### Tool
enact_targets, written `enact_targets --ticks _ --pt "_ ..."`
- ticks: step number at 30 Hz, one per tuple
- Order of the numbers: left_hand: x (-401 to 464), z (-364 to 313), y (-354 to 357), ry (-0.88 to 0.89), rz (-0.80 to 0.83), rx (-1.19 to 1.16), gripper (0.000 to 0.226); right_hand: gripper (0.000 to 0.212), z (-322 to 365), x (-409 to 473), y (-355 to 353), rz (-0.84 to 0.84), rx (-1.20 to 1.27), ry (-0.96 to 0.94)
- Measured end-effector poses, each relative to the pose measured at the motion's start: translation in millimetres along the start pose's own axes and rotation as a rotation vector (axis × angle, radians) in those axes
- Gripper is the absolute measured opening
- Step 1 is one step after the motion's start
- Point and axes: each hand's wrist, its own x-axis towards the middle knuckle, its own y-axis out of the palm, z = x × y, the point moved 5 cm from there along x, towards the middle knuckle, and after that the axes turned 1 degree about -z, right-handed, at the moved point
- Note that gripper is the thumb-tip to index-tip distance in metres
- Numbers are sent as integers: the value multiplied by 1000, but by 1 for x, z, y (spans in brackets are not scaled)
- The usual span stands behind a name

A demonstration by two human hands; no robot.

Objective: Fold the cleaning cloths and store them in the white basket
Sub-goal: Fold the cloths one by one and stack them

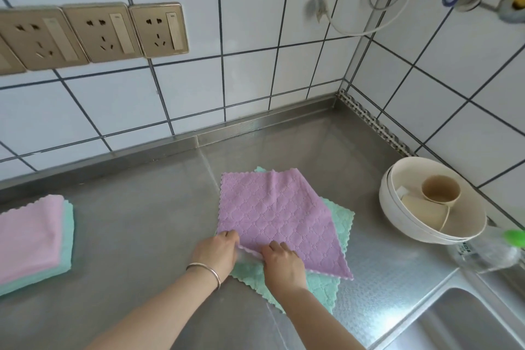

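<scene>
While the purple cloth (279, 216) lies flat on green cloths (338, 221) on the table (147, 224), the left hand (217, 251) and right hand (279, 263) each pinch its near edge.

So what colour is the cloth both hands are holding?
Lilac purple cloth, quilted scallop pattern, seen in the head view.

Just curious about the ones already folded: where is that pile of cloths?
The folded pile lies at the far left of the head view on the steel counter, below the wall sockets, apart from the purple cloth being handled.
</scene>
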Motion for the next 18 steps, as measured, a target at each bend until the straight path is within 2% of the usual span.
enact_targets --ticks 3,6,10,14,16,18 --pt "4 4 -10 -37 -79 -137 23 37 -34 3 -18 -41 71 91" --pt "4 11 -51 -11 -283 -208 22 21 -72 13 -61 -157 193 198" --pt "-2 28 -117 30 -511 -273 22 21 -95 29 -133 -249 274 167" --pt "-38 53 -184 65 -691 -368 43 12 -78 40 -190 -182 566 167" --pt "-64 73 -210 75 -754 -367 40 5 -55 42 -210 -111 758 150" --pt "-87 100 -225 57 -760 -370 26 3 -30 42 -220 -56 931 142"
